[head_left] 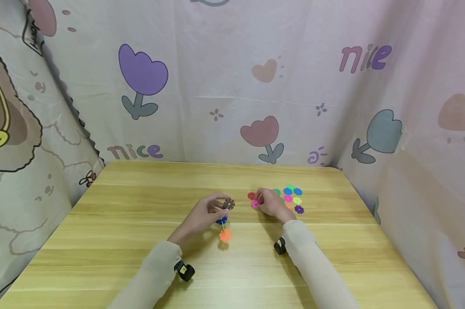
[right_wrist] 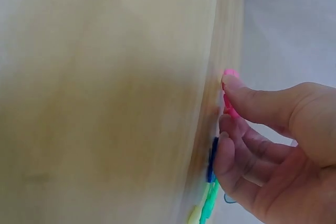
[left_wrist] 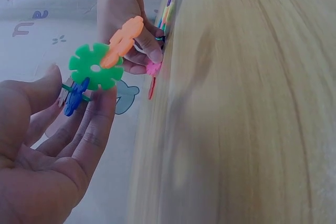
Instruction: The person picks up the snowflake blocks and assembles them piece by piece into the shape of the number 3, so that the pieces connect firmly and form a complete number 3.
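Note:
My left hand (head_left: 201,214) holds a chain of joined plastic snowflake discs just above the table. A brown disc (head_left: 229,204) is at its top, then a blue disc (left_wrist: 77,98), a green disc (left_wrist: 86,69) and an orange disc (head_left: 224,235) hanging lowest. Thumb and fingers pinch it near the blue and brown parts. Farther right, my right hand (head_left: 273,204) pinches a pink snowflake disc (head_left: 254,204) between thumb and finger, at the tabletop. A red disc (head_left: 251,195) lies just beyond the pink one.
Several loose discs lie around and beyond my right hand, among them a purple disc (head_left: 299,209), a yellow disc (head_left: 297,200) and a blue disc (head_left: 298,191). The wooden table (head_left: 140,206) backs onto a printed curtain (head_left: 209,77).

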{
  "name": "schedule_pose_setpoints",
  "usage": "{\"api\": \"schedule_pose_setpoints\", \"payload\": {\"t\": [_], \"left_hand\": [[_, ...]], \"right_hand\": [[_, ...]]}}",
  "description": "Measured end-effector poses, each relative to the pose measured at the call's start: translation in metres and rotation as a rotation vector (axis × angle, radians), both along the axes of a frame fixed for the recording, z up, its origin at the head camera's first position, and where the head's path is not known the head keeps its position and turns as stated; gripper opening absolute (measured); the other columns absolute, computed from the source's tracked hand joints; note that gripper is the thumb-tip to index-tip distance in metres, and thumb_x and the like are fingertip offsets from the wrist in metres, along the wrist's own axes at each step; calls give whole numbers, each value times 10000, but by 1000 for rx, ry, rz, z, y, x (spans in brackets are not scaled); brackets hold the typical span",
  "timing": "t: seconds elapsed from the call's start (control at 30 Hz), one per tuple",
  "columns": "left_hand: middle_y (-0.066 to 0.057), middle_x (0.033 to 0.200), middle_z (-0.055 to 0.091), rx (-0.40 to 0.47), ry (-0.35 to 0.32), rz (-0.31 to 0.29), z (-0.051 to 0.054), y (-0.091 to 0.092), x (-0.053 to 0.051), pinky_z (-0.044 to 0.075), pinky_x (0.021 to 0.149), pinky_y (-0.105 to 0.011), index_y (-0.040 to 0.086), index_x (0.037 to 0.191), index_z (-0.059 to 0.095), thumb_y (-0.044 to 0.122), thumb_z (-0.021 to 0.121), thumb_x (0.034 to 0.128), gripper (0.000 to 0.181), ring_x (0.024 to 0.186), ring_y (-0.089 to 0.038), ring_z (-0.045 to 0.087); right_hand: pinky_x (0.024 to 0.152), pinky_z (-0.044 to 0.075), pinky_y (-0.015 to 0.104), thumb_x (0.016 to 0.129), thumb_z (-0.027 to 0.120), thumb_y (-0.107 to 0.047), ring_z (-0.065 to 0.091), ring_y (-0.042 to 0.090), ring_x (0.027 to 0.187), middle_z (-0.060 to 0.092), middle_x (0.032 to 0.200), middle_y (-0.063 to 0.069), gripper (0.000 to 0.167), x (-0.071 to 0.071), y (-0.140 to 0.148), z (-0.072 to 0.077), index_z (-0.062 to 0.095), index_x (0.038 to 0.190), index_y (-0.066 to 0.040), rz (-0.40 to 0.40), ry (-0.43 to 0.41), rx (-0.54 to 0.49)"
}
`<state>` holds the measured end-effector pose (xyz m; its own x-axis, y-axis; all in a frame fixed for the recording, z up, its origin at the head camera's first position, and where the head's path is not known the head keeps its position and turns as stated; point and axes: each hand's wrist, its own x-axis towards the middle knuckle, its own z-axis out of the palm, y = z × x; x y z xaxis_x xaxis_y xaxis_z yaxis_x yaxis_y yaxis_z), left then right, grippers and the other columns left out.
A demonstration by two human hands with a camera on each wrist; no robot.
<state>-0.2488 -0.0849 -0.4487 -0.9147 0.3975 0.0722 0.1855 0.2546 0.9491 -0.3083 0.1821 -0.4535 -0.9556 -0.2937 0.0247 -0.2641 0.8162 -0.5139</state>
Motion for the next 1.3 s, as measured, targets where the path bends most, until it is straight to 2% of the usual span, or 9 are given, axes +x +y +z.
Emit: {"api": "schedule_pose_setpoints", "payload": {"t": [0.33,0.63,0.77,0.97,1.3], "left_hand": [[-130,1193,713,4,0,-9,0,-1,1,625,864,-379,216,1380,619,180,677,1010,376,998,-220,738],[-124,1189,712,-5,4,-3,1,0,1,623,860,-378,217,1380,620,184,678,1009,377,991,-215,737],[-125,1184,712,-7,6,-1,0,0,1,622,857,-376,211,1381,619,179,675,1010,377,992,-215,737],[-119,1175,717,-10,3,13,1,0,1,622,858,-373,198,1378,624,174,682,1005,378,984,-211,738],[-121,1166,716,-13,-9,33,3,0,-1,620,846,-353,207,1379,621,203,683,1008,376,972,-204,743]], "right_hand": [[731,518,307,893,787,-44,615,162,767,711,851,58,107,4,-3,3,730,974,-84,9,-3,-9],[677,489,269,918,739,-13,590,157,731,705,823,53,111,5,-7,5,770,999,-84,21,13,-2],[683,498,261,923,737,-23,606,152,732,720,838,63,108,6,-8,7,769,1017,-68,27,1,-31],[742,560,317,927,739,-33,660,184,797,751,927,112,134,8,-11,13,770,1057,-38,52,45,-95],[622,545,232,936,732,-24,635,103,671,763,888,109,139,14,-23,29,748,1074,-32,96,52,-199]]}}
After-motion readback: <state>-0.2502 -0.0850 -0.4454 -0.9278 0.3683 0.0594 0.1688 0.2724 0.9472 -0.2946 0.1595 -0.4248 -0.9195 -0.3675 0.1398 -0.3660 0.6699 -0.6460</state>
